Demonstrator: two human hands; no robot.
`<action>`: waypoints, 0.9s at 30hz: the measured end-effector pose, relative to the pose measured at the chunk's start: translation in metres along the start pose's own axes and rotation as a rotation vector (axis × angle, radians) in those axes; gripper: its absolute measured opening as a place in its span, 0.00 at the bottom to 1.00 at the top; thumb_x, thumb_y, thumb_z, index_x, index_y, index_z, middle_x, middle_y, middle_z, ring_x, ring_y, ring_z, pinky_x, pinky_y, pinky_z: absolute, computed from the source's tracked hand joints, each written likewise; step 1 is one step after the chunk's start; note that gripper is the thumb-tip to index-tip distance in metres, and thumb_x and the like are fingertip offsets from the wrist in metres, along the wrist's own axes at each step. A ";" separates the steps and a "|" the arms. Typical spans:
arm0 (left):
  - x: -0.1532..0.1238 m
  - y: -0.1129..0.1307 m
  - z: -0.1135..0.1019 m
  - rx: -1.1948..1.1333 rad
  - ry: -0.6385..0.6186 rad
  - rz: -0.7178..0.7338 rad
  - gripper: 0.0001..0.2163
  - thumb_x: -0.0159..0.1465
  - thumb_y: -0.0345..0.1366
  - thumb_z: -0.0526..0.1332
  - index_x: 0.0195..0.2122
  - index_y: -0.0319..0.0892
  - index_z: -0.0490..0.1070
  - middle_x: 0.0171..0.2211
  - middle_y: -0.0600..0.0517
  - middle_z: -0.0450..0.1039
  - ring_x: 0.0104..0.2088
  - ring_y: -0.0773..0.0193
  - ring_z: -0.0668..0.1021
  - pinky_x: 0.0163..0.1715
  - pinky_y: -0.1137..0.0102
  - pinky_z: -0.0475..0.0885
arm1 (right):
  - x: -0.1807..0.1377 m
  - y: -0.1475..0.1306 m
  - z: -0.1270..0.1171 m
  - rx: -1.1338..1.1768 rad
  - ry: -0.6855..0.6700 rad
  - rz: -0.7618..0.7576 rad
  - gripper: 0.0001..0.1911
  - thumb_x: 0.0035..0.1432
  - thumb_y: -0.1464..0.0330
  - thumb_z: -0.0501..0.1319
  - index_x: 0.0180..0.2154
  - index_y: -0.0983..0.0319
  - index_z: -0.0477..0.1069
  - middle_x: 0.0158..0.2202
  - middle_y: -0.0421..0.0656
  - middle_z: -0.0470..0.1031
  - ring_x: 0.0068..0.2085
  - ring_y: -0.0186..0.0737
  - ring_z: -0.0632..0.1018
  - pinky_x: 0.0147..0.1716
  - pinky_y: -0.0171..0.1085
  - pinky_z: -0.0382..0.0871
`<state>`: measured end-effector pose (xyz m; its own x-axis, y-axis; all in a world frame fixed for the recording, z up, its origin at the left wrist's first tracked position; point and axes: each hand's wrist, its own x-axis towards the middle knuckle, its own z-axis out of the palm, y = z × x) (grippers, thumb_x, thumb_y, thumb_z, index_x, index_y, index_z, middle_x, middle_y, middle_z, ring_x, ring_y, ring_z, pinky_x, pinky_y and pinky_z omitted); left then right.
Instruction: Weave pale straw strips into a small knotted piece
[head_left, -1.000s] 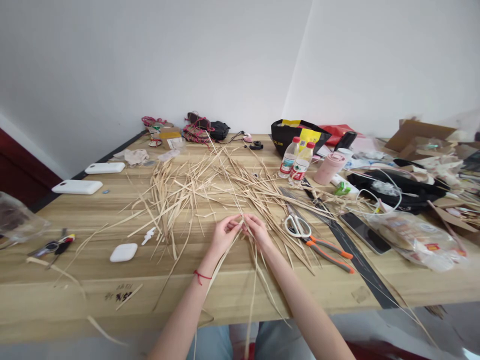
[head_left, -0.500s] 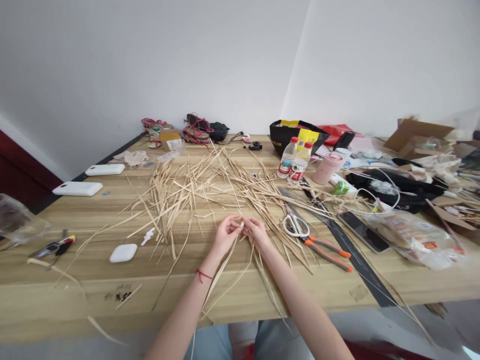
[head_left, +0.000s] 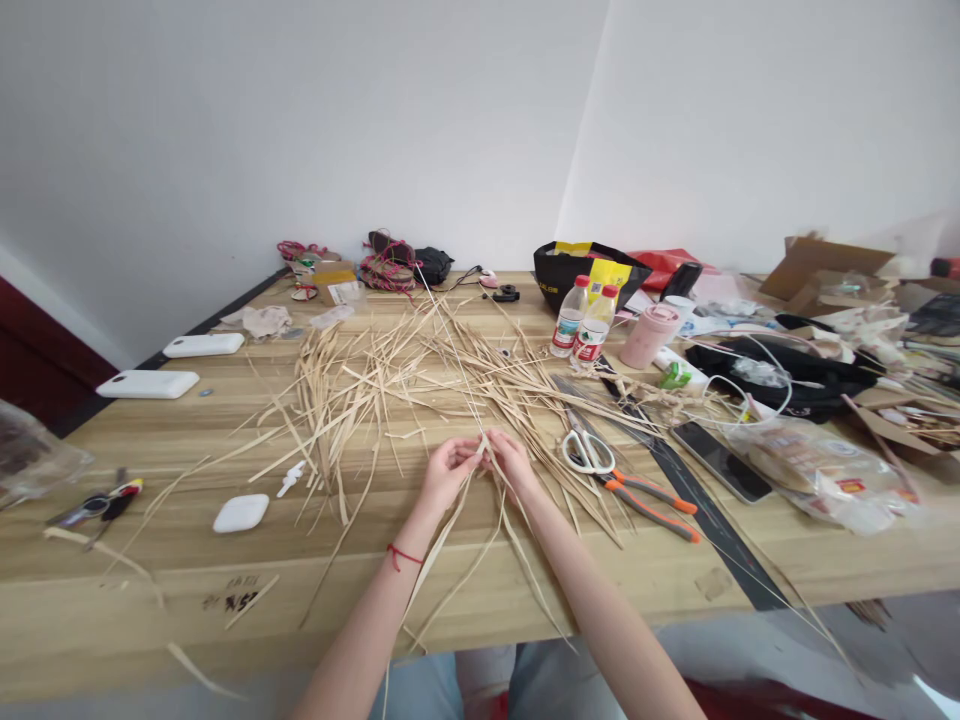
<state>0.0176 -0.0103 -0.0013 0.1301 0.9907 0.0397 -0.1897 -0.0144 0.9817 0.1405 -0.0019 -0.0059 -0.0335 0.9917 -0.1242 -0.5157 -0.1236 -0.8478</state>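
Close together over the middle of the table, my left hand [head_left: 448, 472] and my right hand [head_left: 513, 464] pinch pale straw-like strips [head_left: 523, 548] between their fingertips. Loose ends trail from the hands toward the table's front edge. A thin, taut white cord [head_left: 454, 343] runs from the fingertips away to a tangle of pink-red cord [head_left: 386, 272] at the back. How the strips meet the cord is hidden by my fingers. Just beyond the hands, many more loose dry strips [head_left: 334, 400] lie scattered across the wooden table [head_left: 300, 640].
White-handled scissors [head_left: 589, 452] and orange-handled pliers [head_left: 652, 505] lie right of my hands, near a phone [head_left: 721, 462]. Behind stand two bottles [head_left: 592, 330], a pink cup [head_left: 651, 335] and a black bag [head_left: 551, 285]. A white case [head_left: 241, 513] sits at left.
The view has shifted slightly. Both hands stay together at nearly the same place, with fingers slightly rearranged; a pale strip now shows more plainly above the right fingertips.
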 end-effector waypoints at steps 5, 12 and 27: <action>-0.001 0.005 0.002 -0.005 -0.014 0.007 0.14 0.50 0.38 0.68 0.36 0.37 0.72 0.32 0.46 0.76 0.30 0.63 0.78 0.34 0.67 0.75 | -0.001 -0.004 0.002 0.023 -0.026 0.033 0.20 0.45 0.51 0.62 0.25 0.62 0.72 0.18 0.38 0.66 0.20 0.32 0.64 0.20 0.32 0.55; -0.002 0.007 0.003 -0.022 -0.005 0.001 0.15 0.50 0.36 0.68 0.36 0.37 0.71 0.30 0.48 0.76 0.30 0.63 0.78 0.34 0.67 0.75 | 0.001 -0.001 -0.003 0.039 -0.072 0.064 0.21 0.47 0.50 0.61 0.26 0.63 0.73 0.18 0.38 0.66 0.20 0.32 0.65 0.21 0.32 0.57; 0.001 0.001 0.000 -0.043 0.050 0.013 0.13 0.51 0.42 0.66 0.31 0.37 0.70 0.28 0.49 0.75 0.28 0.65 0.77 0.29 0.71 0.74 | 0.000 0.003 -0.001 0.037 -0.131 0.052 0.13 0.41 0.60 0.68 0.28 0.62 0.74 0.21 0.39 0.69 0.23 0.32 0.66 0.22 0.32 0.59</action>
<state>0.0176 -0.0092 -0.0006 0.0786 0.9960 0.0423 -0.2325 -0.0229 0.9723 0.1397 -0.0022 -0.0089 -0.1712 0.9804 -0.0975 -0.5415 -0.1763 -0.8220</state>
